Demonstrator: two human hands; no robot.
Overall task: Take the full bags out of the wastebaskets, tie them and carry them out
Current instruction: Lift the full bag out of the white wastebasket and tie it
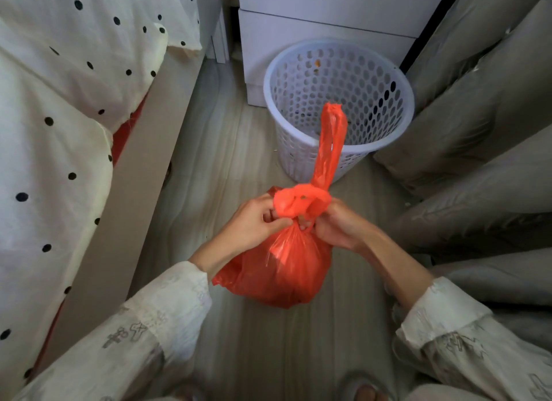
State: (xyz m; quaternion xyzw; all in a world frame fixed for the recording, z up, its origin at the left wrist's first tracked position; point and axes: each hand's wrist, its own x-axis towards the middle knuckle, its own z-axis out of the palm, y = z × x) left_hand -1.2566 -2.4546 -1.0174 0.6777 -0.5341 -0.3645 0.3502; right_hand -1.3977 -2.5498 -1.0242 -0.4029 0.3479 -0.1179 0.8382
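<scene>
Between both hands' grip, the red bag [280,269] hangs by its neck.

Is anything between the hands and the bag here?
No. Both the left hand and right hand already grip the red bag at its neck, in front of the basket.

Bag [280,269] before wastebasket [337,102]

Underfoot we note a pale wood-grain floor [268,356]. On it stands a white perforated wastebasket [339,108], against a white drawer unit [322,33]. The red bag [280,269] is above the boards; we cannot tell whether it touches. Grey curtain folds [478,132] reach the floor.
</scene>
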